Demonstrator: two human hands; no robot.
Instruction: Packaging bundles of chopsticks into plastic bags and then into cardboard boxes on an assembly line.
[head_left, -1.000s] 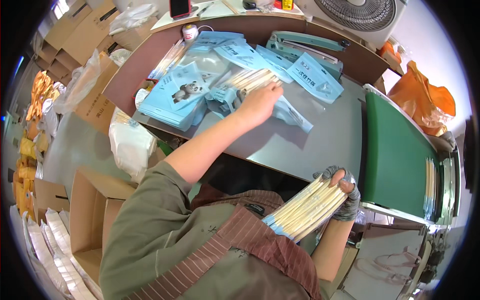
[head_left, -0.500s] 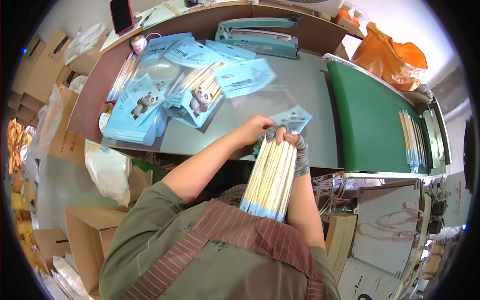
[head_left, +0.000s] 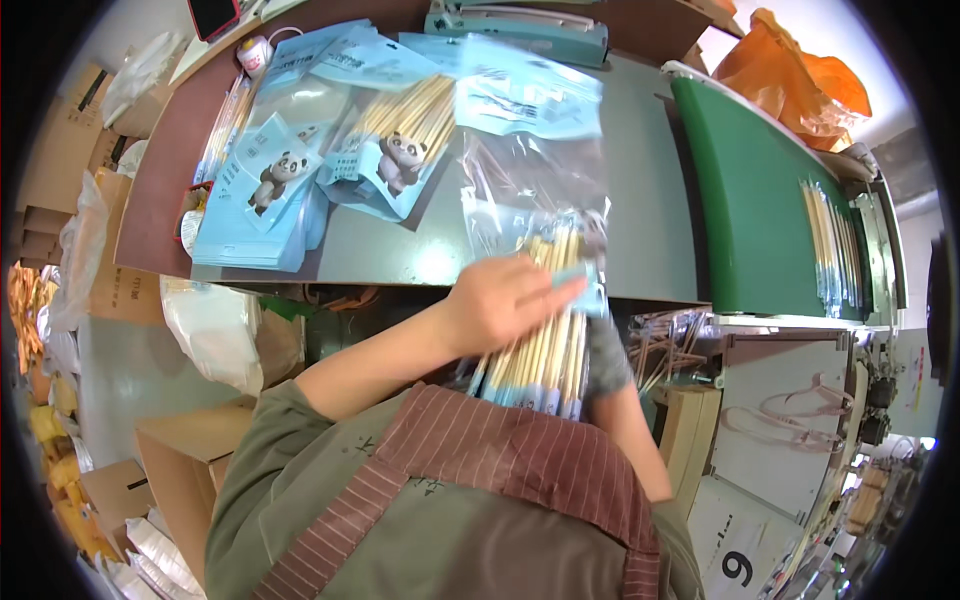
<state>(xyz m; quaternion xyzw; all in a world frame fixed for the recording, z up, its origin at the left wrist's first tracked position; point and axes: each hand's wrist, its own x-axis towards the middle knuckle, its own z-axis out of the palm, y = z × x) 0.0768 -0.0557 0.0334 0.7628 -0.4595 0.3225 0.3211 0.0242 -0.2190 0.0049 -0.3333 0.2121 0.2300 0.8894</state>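
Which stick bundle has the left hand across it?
The bundle at the striped apron's top edge; the left hand touches none of the others.

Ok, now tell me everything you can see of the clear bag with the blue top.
The bag looks like thin, glossy, wrinkled plastic: a pale blue printed panel at its far end, a clear middle, more blue toward its near end. It stretches away from the person over the grey tabletop; whether it rests there is unclear. Its near end overlaps the tips of the sticks, apparently enclosing them. The left hand, blurred, lies across the sticks there.
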